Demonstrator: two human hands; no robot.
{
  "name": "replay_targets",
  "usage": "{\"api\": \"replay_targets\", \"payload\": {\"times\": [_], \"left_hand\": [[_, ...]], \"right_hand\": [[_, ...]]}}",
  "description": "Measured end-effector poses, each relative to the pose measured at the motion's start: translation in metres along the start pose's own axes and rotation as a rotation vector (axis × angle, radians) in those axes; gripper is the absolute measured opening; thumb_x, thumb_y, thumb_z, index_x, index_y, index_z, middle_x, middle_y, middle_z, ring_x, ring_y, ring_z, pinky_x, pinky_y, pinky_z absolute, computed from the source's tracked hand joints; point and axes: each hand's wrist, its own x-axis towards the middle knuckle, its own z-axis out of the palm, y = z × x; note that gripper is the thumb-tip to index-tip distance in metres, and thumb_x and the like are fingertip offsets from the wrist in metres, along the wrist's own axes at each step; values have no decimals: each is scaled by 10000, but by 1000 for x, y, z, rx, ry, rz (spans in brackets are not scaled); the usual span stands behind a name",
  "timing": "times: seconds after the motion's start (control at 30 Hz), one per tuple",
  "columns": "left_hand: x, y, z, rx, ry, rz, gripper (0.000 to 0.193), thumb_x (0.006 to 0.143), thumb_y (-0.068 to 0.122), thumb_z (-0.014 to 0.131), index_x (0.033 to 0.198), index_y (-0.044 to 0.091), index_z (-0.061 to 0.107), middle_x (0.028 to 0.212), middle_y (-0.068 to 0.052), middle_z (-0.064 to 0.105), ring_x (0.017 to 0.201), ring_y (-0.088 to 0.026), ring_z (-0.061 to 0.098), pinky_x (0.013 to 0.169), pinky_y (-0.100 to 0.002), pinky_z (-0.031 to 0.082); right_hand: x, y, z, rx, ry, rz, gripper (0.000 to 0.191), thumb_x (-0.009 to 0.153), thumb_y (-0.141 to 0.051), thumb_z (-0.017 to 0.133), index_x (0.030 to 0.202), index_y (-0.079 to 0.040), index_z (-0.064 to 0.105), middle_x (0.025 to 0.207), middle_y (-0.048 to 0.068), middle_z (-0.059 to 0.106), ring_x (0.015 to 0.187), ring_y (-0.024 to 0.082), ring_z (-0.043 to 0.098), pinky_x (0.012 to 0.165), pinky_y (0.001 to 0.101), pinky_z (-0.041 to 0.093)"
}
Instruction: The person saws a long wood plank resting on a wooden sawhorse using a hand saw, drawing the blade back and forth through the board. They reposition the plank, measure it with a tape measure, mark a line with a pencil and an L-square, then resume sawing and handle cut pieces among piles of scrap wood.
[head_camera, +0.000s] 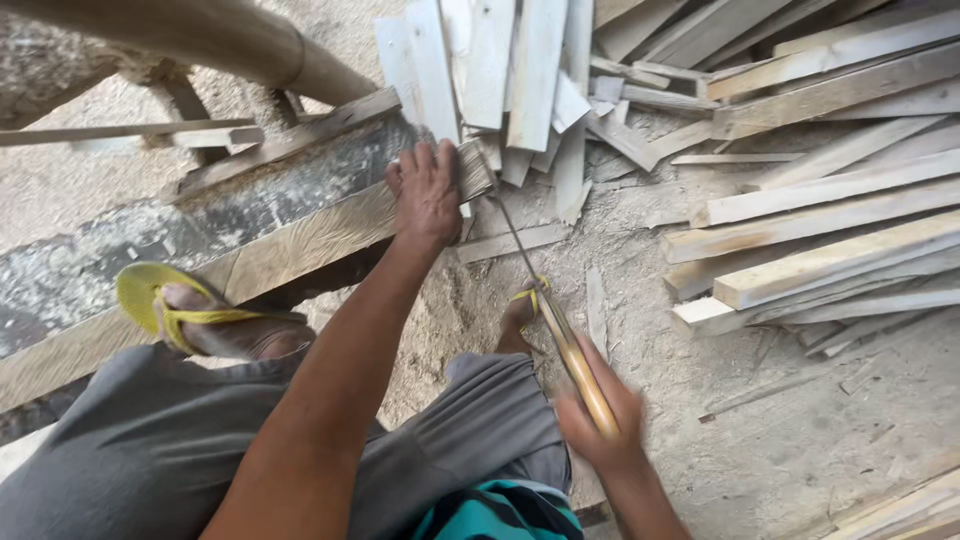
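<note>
With the left hand (427, 195) spread flat, pinning the plank (300, 240) at its far end, and the blurred right hand (600, 425) seemingly wrapped around the handsaw (560, 335) handle, a jumping blade could nick the nearby fingers.

left hand (427, 195) steadying beam (300, 245), right hand (600, 425) sawing

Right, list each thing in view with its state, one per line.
left hand: pressed flat on the wooden piece, holding it down
wooden piece: lying on the beam's end, saw at its edge
right hand: closed on the saw handle, blurred
saw: tilted, thin blade up at the wooden piece
beam: lying flat, left foot on it
planks: piled loosely
</note>
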Motion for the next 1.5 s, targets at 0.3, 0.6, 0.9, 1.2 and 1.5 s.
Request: {"api": "replay_targets", "payload": {"times": [0.3,0.6,0.9,1.2,1.5], "left_hand": [[-20,4,-10,23,28,35,806,740,70,709,1447,46,322,1322,-223,399,1254,-370,408,1064,-548,325],[-1,3,-2,96,21,-2,767,795,-77,517,1509,113,310,1239,-205,453,1182,-340,427,1012,-505,325],[-5,-3,7,311,779,232,758,572,163,546,1317,85,431,1310,-236,508,1221,-388,450,981,-647,306],[-19,5,-12,-27,96,14,539,919,-17,457,1439,116,402,1271,-202,476,1242,-355,436,1099,-566,295],[-8,-1,5,74,335,106,679,777,24,538,1431,125,389,1358,-221,450,1199,-364,423,1011,-554,293]], "right_hand": [[86,-3,43,110,-134,227,580,890,-160,634,1440,9,565,680,187,620,584,286,641,560,380,523],[81,7,51,193,-38,-14,620,838,-28,570,1448,66,506,690,84,666,524,125,657,429,248,536],[16,1,14,147,40,-175,643,802,36,626,1434,72,510,1156,257,722,1002,237,713,811,351,574],[145,3,81,152,-114,163,568,859,-101,587,1401,61,534,662,92,671,462,151,645,407,277,567],[-37,-9,-16,59,-13,261,661,746,-4,688,1401,6,596,669,83,738,528,122,661,541,267,558]]}}
